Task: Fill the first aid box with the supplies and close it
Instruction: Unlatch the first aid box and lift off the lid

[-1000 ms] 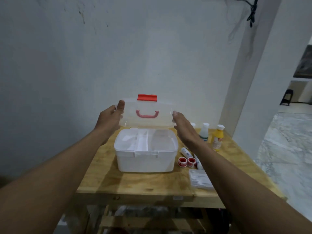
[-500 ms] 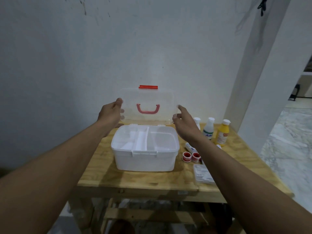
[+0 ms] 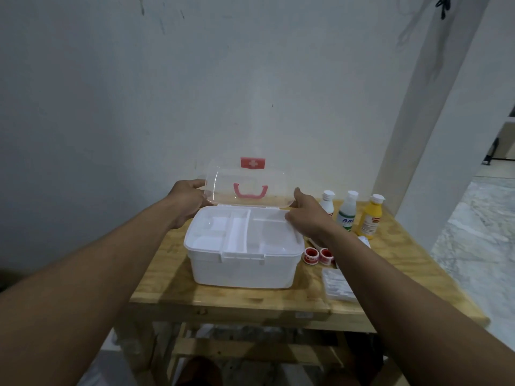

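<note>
While the left hand (image 3: 186, 201) gripped the left edge of the clear lid (image 3: 250, 188) and the right hand (image 3: 309, 218) pinched its right corner, the first aid box (image 3: 242, 268) sat on the wooden table (image 3: 223, 299) with the lid raised about upright and its divided tray (image 3: 239, 232) apparently bare. Let go at that angle, the lid would likely have dropped shut again; pushed back too hard, it could have tipped the light, unfilled box rearward or strained the hinge. The right forearm passed above the two tape rolls (image 3: 317, 256) and close to the three upright bottles (image 3: 347, 211), so a careless pull-back risked toppling them or nudging the flat packet (image 3: 338, 284) off the front edge
</note>
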Demonstrator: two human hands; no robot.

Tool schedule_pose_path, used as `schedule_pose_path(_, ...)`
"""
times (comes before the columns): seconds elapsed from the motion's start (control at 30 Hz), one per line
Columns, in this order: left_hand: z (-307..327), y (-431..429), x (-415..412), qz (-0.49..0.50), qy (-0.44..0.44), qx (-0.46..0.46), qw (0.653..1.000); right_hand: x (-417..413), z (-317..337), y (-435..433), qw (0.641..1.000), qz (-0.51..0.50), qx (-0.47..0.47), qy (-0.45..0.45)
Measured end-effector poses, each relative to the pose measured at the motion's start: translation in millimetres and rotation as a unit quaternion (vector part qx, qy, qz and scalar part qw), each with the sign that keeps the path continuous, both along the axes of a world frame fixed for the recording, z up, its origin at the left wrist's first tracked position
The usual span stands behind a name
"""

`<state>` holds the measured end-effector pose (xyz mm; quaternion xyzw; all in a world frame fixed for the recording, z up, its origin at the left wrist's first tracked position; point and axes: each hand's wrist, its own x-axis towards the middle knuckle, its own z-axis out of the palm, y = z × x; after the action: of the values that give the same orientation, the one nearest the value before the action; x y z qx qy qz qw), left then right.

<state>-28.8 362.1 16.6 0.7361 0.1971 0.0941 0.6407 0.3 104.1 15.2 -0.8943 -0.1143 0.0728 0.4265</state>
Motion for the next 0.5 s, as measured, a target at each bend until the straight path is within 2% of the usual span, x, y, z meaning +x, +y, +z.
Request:
schedule_pose_path(0.2,-2.0,3.5,-0.3,-0.003,0.058,0.055,0.997,10.0,0.8,1.2,0.999,-0.03,-0.005,0.033)
schedule_pose_path(0.4,-9.6,8.3,1.2,-0.009,0.058,0.031,0.998,8.3,-3.7,5.4,0.999,-0.038,-0.015,-0.002)
schedule_pose_path(0.5,-9.9,7.4,1.3,-0.021,0.055,0.018,0.998,8.8,-2.9,6.1,0.999,-0.036,0.003,0.013)
